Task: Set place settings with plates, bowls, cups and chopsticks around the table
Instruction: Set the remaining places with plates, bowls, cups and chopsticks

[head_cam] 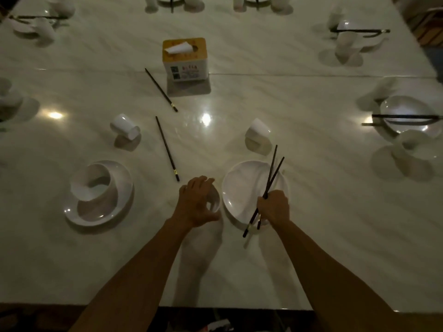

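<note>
Presently I am dressing the near right setting. My right grip (273, 207) is clamping a crossed pair of chopsticks (270, 173) above the plate (237, 188); my left grip (197, 202) is curling round the bowl (214, 200), which is sitting on the desk (335, 224) just left of that plate. Next, I judge, the pair is needing squaring and laying across the plate. Counting near me: two plates, two bowls, two cups (257, 134), two loose chopsticks (166, 148), one tissue box (184, 59). Farther settings (405, 116) are showing too blurred for counting.
</note>
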`<control>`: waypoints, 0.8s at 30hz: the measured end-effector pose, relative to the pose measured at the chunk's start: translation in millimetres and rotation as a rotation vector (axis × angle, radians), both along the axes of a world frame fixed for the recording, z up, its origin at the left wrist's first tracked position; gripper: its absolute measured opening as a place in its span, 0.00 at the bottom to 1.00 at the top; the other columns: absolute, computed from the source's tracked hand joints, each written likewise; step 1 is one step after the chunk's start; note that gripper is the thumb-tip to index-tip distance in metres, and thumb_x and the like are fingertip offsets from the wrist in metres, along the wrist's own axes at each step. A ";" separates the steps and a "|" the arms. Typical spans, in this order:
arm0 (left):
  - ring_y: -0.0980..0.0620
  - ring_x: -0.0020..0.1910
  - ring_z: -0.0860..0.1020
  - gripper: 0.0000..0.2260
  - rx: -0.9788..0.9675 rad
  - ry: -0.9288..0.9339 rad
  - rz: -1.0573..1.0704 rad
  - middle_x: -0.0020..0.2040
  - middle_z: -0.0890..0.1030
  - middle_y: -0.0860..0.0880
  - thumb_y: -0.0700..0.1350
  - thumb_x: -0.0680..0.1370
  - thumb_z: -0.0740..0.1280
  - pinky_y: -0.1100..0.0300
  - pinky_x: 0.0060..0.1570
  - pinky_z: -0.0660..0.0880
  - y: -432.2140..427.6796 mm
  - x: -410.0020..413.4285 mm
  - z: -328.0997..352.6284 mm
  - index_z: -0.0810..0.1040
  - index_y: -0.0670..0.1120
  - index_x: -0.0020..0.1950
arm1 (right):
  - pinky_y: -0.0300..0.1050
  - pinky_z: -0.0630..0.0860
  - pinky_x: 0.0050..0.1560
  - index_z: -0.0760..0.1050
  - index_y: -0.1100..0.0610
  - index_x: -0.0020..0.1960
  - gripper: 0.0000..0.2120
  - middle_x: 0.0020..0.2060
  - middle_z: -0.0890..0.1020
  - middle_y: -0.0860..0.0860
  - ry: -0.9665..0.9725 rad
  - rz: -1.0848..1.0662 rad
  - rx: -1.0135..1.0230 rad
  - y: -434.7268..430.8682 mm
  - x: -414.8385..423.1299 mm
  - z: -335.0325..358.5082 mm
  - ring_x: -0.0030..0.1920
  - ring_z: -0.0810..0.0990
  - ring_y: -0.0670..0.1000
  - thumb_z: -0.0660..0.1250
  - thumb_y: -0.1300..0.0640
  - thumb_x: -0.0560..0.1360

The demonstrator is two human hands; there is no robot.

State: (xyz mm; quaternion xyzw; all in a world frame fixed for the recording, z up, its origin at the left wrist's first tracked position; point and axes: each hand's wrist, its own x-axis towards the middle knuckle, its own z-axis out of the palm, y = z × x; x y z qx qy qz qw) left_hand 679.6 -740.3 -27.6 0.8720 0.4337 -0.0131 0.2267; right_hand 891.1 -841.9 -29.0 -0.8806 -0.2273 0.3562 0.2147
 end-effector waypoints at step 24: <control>0.49 0.52 0.80 0.17 -0.266 -0.341 0.362 0.58 0.81 0.46 0.45 0.77 0.67 0.58 0.54 0.76 -46.9 74.3 7.8 0.77 0.44 0.65 | 0.37 0.80 0.39 0.82 0.61 0.52 0.13 0.38 0.85 0.54 -0.080 0.190 0.143 -2.0 -23.0 3.0 0.33 0.83 0.49 0.68 0.52 0.77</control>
